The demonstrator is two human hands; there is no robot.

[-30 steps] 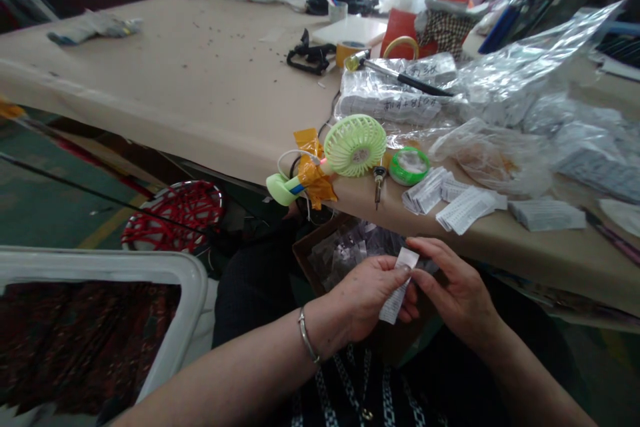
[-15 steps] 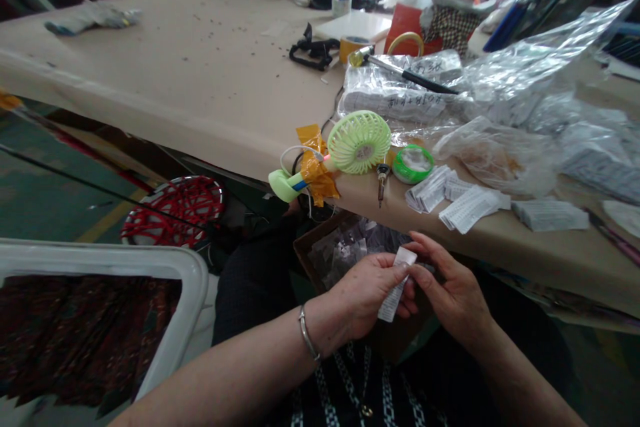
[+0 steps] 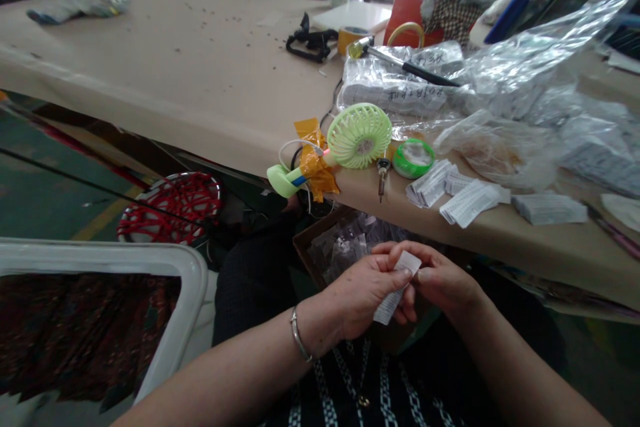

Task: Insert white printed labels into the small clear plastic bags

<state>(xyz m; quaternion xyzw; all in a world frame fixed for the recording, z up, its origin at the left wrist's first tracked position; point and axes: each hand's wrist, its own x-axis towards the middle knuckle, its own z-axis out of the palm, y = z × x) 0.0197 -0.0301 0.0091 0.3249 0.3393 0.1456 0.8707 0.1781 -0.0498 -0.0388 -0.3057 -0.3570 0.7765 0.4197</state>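
Observation:
A white printed label [image 3: 389, 305] is pinched under the thumb of my left hand [image 3: 363, 290], tilted over my lap. My right hand [image 3: 445, 277] closes in from the other side, thumb and fingers pressed together at the label's upper right edge. Whether the label is one piece or a small stack, I cannot tell. Just beyond my hands sits an open carton [image 3: 313, 240] with clear plastic bags [image 3: 345, 247] in it. On the table edge above lie fanned label stacks [image 3: 470, 203] and a thicker label bundle [image 3: 550, 209].
A green fan [image 3: 360, 137] is taped to the table edge, beside a soldering iron tip [image 3: 383, 180] and a green round tub [image 3: 413, 159]. Plastic-wrapped bundles [image 3: 395, 90] and a hammer-like tool [image 3: 410, 70] lie behind. A white bin [image 3: 195, 280] of dark cloth stands left.
My right hand's fingers have curled in and come closer around the label's upper end. The label has shifted slightly with my left hand. The view has tilted a little.

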